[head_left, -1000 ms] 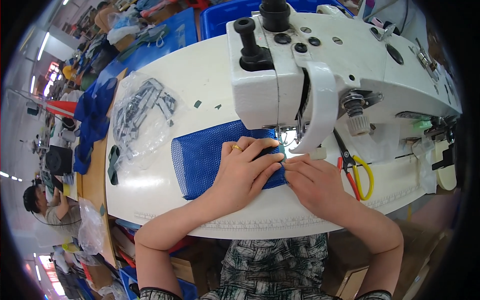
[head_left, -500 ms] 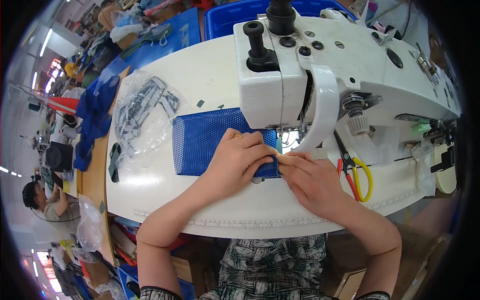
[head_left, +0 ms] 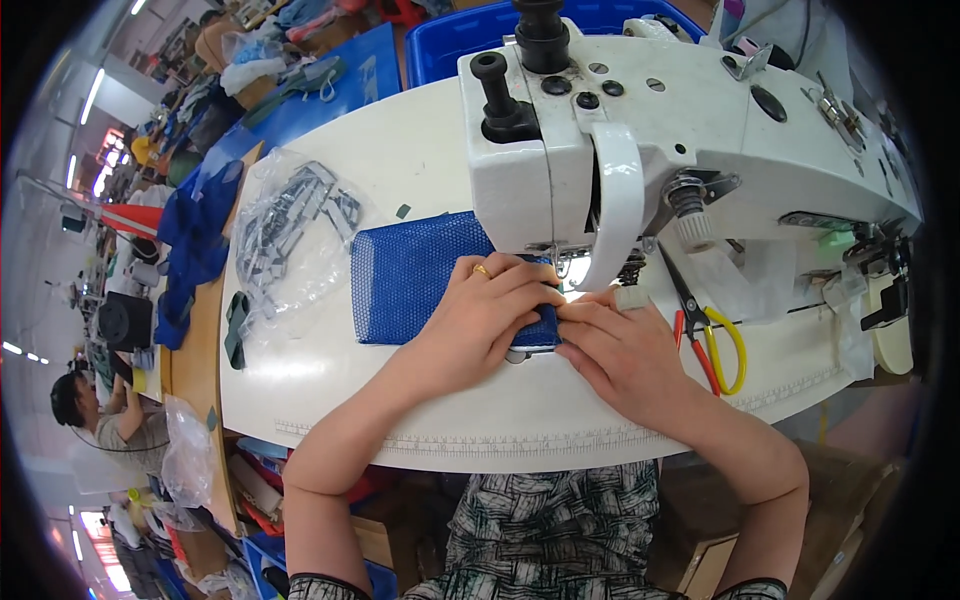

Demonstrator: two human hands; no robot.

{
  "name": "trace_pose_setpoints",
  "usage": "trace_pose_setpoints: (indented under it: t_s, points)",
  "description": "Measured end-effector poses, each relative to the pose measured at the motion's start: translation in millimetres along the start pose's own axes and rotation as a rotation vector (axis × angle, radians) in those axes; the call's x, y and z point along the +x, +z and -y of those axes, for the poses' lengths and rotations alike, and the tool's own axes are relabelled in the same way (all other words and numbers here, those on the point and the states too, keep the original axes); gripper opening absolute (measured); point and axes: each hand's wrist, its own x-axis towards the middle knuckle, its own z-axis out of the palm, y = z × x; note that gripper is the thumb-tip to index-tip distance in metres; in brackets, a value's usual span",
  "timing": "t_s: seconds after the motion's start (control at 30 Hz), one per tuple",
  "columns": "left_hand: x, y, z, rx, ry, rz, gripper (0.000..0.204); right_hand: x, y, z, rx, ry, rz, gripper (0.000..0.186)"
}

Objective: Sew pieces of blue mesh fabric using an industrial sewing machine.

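A piece of blue mesh fabric lies on the white sewing table, its right end beneath the head of a white sewing machine. Across the fabric's right part rests my left hand, a ring on one finger; its bent fingers grip the fabric close to the lit needle area. My right hand meets it at the fabric's right edge, fingers curled and pinching that edge. Both fingertips nearly touch just below the presser foot, and they partly hide the edge being held.
Right of my right hand lie scissors with red and yellow handles. A clear plastic bag of grey strips is on the left, with a dark green scrap nearby. A printed ruler follows the front edge. Another person sits far left.
The whole view has shifted slightly. My right fingers have moved a little and sit more bent at the fabric's edge; my left hand keeps its hold with its fingertips slightly farther over the edge.
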Motion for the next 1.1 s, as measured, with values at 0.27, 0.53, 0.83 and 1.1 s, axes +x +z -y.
trace_pose_setpoints:
  t_s: [0.27,0.53,0.83,1.1]
  points:
    - [1,8,7,-0.138,-0.111,-0.043,0.015,1,4,-2,-0.065,-0.011,-0.055,0.028]
    - [-4,15,-15,0.163,-0.105,-0.288,0.01,2,-4,1,-0.001,0.05,-0.028,0.024]
    - [-13,0,-21,-0.115,0.093,-0.031,0.014,-6,4,-2,-0.127,-0.15,-0.101,0.027]
    - [-9,-7,-17,0.051,-0.105,0.038,0.025,-5,1,-3,-0.07,-0.171,-0.091,0.027]
